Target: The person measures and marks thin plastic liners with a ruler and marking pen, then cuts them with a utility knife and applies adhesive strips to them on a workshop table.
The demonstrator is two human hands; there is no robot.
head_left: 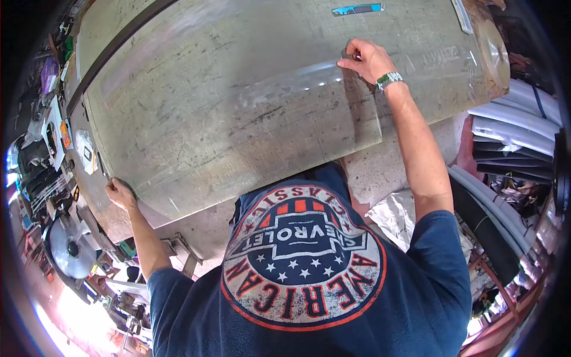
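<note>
A large clear sheet (267,128) lies over the scuffed worktable, its front edge reaching the table's near side. My right hand (369,61), with a metal-banded watch (389,80) at the wrist, is closed in a pinch at the sheet's right edge, where the plastic curves up and catches the light. My left hand (122,194) is closed at the sheet's left end, by the table's near left side; what its fingers grip is hard to make out. Just above it a thin dark stick-like piece (102,164) shows.
A blue utility knife (358,9) lies at the far side. A long dark strip (125,41) crosses the table's upper left. At the right stand stacked rolls and sheets (517,119). A fan (72,249) and clutter fill the left. Crumpled silvery wrap (392,217) lies below the table.
</note>
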